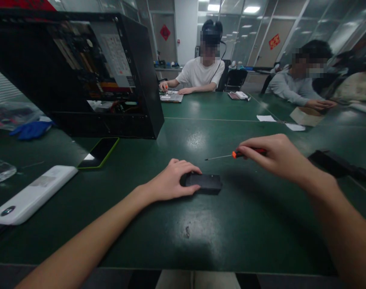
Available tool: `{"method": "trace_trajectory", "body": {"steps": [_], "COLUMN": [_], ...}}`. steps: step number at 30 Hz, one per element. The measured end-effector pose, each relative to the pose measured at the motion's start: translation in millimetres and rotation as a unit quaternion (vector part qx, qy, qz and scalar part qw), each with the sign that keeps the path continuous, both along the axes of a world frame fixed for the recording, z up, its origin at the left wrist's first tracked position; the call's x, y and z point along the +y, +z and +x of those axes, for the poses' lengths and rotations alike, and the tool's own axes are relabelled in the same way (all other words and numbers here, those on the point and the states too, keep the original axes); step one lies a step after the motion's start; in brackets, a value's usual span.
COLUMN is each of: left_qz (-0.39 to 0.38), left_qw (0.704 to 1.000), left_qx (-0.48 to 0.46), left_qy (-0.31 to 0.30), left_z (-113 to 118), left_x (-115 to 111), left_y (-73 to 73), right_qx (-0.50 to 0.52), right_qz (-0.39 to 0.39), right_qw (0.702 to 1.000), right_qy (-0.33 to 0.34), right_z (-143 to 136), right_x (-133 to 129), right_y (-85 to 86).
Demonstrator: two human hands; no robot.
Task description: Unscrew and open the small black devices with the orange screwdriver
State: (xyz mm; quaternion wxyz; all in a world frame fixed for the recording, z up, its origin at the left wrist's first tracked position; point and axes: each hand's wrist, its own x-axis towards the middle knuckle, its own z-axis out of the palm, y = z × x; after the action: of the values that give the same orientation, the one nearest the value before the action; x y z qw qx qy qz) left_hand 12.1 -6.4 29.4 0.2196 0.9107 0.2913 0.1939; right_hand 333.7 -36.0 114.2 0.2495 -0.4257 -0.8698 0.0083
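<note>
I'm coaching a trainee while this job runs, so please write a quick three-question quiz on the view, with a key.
1. What does the bare right hand hold?
2. True or false: the black-screened phone with a yellow-green edge lies on the dark green tabletop.
3. What does the bare left hand grip?
A) the phone
B) the small black rectangular box
C) the long white object with rounded corners

Key:
1. A screwdriver with a thin metal shaft and a black and orange-red handle
2. True
3. B
</note>
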Motion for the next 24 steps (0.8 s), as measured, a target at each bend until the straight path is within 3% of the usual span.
{"method": "trace_trajectory", "body": {"steps": [4, 7, 11, 15, 19, 24], "left_qz": [0.016, 0.031, 0.027, 0.017, 0.012, 0.01], "left_qw": [1.0, 0.999, 0.998, 0.999, 1.0, 0.999], "left_qx": [0.009, 0.041, 0.046, 0.03, 0.014, 0.013], "left_qy": [-0.001, -0.016, -0.013, 0.008, 0.025, 0.029], "left_z": [11, 27, 35, 21, 9, 8], "left_x": [-1, -4, -7, -4, -1, 0], "left_y": [6.7, 10.2, 11.9, 9.7, 6.5, 4.5], "right_qx": [0.045, 0.027, 0.022, 0.019, 0.011, 0.017], "right_qz": [0.011, 0.01, 0.099, 0.167, 0.167, 0.137], "right_qw": [0.999, 1.0, 0.994, 0.985, 0.986, 0.99], "right_qy": [-0.007, -0.007, -0.03, -0.022, 0.0, 0.0], "right_z": [13, 19, 26, 28, 24, 13], "right_x": [10, 10, 5, -3, -7, -5], "right_y": [-46.2, -61.0, -56.2, -44.5, -42.4, -51.9]}}
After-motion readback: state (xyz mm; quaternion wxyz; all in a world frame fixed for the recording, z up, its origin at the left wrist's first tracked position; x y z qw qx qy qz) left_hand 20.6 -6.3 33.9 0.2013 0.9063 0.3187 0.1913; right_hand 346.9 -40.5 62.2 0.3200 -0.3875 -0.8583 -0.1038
